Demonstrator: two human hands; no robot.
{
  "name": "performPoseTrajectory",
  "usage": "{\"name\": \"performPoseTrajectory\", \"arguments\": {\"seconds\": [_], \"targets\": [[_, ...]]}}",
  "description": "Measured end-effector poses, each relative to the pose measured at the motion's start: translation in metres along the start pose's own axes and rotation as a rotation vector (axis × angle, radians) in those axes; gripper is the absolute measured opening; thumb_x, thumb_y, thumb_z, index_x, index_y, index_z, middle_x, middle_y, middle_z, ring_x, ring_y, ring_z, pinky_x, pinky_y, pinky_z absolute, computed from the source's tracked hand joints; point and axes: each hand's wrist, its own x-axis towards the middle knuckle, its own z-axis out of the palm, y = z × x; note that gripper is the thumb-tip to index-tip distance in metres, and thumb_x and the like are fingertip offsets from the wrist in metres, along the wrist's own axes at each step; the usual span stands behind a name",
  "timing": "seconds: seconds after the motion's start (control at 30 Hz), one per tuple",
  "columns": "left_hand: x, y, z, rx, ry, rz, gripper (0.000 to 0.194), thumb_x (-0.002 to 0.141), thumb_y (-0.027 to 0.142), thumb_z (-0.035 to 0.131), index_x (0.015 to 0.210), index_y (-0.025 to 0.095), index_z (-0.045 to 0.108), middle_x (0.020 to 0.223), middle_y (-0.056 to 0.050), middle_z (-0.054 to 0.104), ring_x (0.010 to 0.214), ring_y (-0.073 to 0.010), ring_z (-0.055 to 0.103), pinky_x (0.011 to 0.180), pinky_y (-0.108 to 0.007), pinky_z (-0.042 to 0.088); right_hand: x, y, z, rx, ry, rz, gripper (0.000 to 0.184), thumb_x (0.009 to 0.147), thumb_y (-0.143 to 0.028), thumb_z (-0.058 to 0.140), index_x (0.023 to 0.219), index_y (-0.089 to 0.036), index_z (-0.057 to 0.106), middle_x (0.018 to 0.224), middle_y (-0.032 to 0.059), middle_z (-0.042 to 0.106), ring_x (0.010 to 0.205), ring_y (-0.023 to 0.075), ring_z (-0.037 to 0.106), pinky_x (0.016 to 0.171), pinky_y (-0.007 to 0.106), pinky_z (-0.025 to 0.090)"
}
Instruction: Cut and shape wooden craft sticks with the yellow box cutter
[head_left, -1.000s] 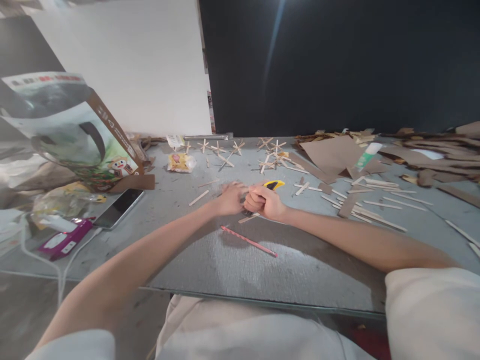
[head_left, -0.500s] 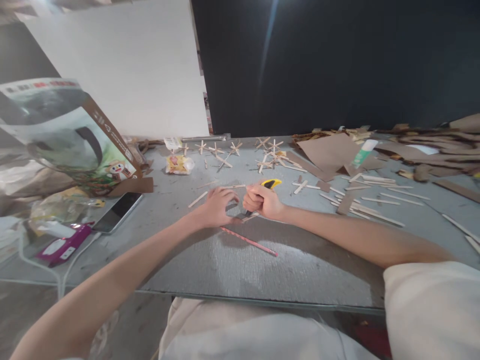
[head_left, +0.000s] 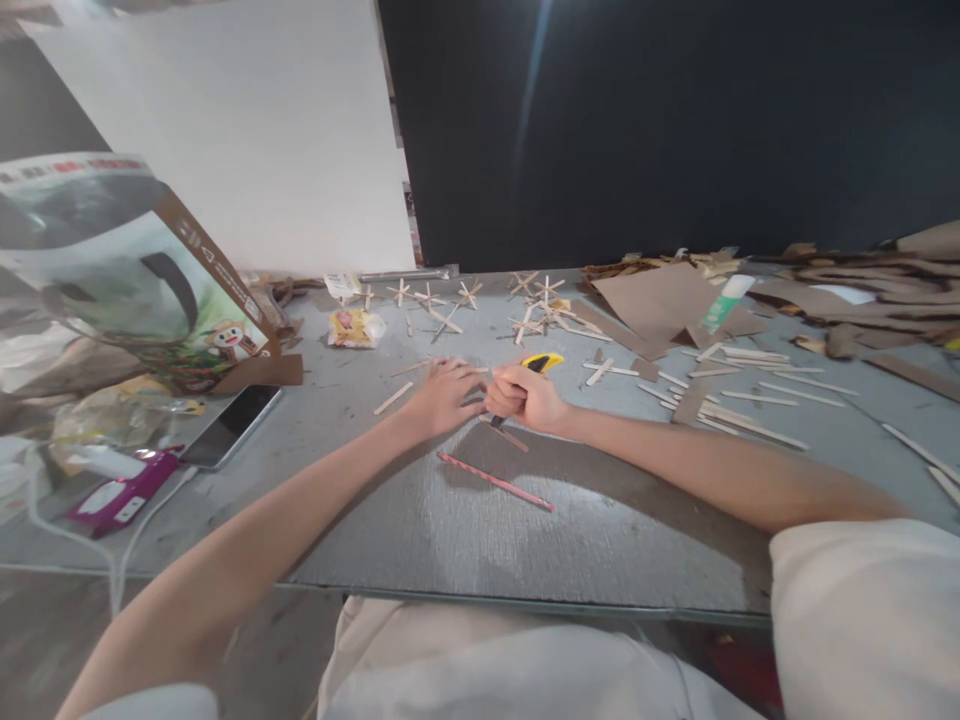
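My right hand (head_left: pixel 527 398) is a fist around a yellow-and-black utility knife (head_left: pixel 541 364), its tip pointing down to the table. Under that fist a thin wooden craft stick (head_left: pixel 511 436) lies at a slant on the surface. My left hand (head_left: pixel 450 398) is just left of the fist, palm down, with its fingers stretched out and nothing plainly held. Part of another stick shows behind its fingertips. Closer to me is a red-and-white patterned pencil (head_left: pixel 495 482). One loose craft stick (head_left: pixel 393 398) rests left of my left hand.
Star-shaped stick pieces (head_left: pixel 429 296) lie along the back. To the right are loose sticks (head_left: pixel 757 420), brown cardboard (head_left: pixel 645 305) and a green-and-white glue stick (head_left: pixel 726 304). A phone (head_left: pixel 232 425), a purple packet (head_left: pixel 124 492) and a large printed bag (head_left: pixel 142 290) occupy the left.
My left hand has shifted slightly up and right, its fingers going from curled to stretched out. More of the stick under my right fist shows, now slanting differently. The knife stays in place.
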Motion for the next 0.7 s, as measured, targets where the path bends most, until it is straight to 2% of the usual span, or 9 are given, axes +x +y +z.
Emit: {"name": "performPoseTrajectory", "arguments": {"seconds": [0.1, 0.2, 0.27, 0.33, 0.4, 0.5, 0.7], "targets": [[-0.002, 0.008, 0.0, 0.008, 0.03, -0.042, 0.022, 0.099, 0.036, 0.063, 0.115, 0.025, 0.074, 0.133, -0.009, 0.074, 0.132, -0.0338, 0.056, 0.116, -0.053, 0.033, 0.001, 0.001, -0.001, 0.006, -0.006, 0.0, 0.065, 0.089, -0.048, 0.069, 0.044, -0.025, 0.028, 0.039, -0.0091, 0.02, 0.039, 0.0074, 0.013, 0.043, 0.027, 0.016], [-0.018, 0.02, -0.003, 0.0, 0.059, -0.1, 0.022, 0.1, 0.027, 0.056, 0.111, 0.024, 0.075, 0.125, -0.01, 0.076, 0.128, -0.0338, 0.06, 0.115, -0.054, 0.035, 0.001, 0.001, -0.001, 0.014, -0.005, -0.004, 0.065, 0.089, -0.049, 0.069, 0.045, -0.025, 0.027, 0.04, -0.0095, 0.02, 0.039, 0.0072, 0.012, 0.043, 0.027, 0.016], [-0.034, 0.03, -0.004, 0.001, 0.039, -0.14, 0.031, 0.097, 0.013, 0.05, 0.11, 0.023, 0.076, 0.122, -0.01, 0.077, 0.125, -0.0333, 0.062, 0.113, -0.054, 0.037, 0.001, 0.0, -0.001, 0.014, -0.002, -0.001, 0.065, 0.089, -0.049, 0.069, 0.046, -0.025, 0.027, 0.04, -0.0096, 0.02, 0.04, 0.0073, 0.012, 0.044, 0.027, 0.016], [-0.05, 0.04, -0.001, 0.011, 0.001, -0.123, 0.045, 0.088, 0.004, 0.05, 0.119, 0.023, 0.076, 0.133, -0.011, 0.075, 0.132, -0.0338, 0.06, 0.114, -0.055, 0.037, 0.001, -0.001, -0.001, 0.011, 0.002, 0.008, 0.064, 0.089, -0.048, 0.069, 0.046, -0.025, 0.027, 0.041, -0.0095, 0.02, 0.04, 0.0074, 0.013, 0.044, 0.027, 0.017], [-0.062, 0.05, 0.003, -0.014, -0.031, -0.122, 0.055, 0.085, 0.004, 0.052, 0.133, 0.022, 0.072, 0.145, -0.014, 0.069, 0.138, -0.0358, 0.057, 0.116, -0.057, 0.038, 0.001, -0.002, -0.002, 0.006, 0.009, 0.014, 0.064, 0.089, -0.047, 0.068, 0.046, -0.025, 0.027, 0.04, -0.0093, 0.021, 0.04, 0.0075, 0.013, 0.044, 0.027, 0.017], [-0.068, 0.058, 0.01, -0.066, -0.075, -0.102, 0.065, 0.086, 0.01, 0.056, 0.15, 0.021, 0.062, 0.157, -0.016, 0.061, 0.149, -0.037, 0.049, 0.12, -0.058, 0.037, 0.0, -0.002, -0.003, -0.007, 0.016, 0.018, 0.065, 0.09, -0.048, 0.067, 0.047, -0.025, 0.025, 0.04, -0.0092, 0.02, 0.041, 0.0079, 0.013, 0.044, 0.026, 0.018], [-0.055, 0.047, 0.019, -0.113, -0.081, -0.11, 0.065, 0.091, 0.015, 0.057, 0.156, 0.028, 0.058, 0.164, -0.012, 0.055, 0.159, -0.0378, 0.039, 0.126, -0.061, 0.033, 0.0, -0.001, -0.006, -0.022, 0.011, 0.03, 0.064, 0.09, -0.049, 0.067, 0.05, -0.026, 0.023, 0.041, -0.0092, 0.02, 0.041, 0.0083, 0.014, 0.044, 0.026, 0.021]]}}
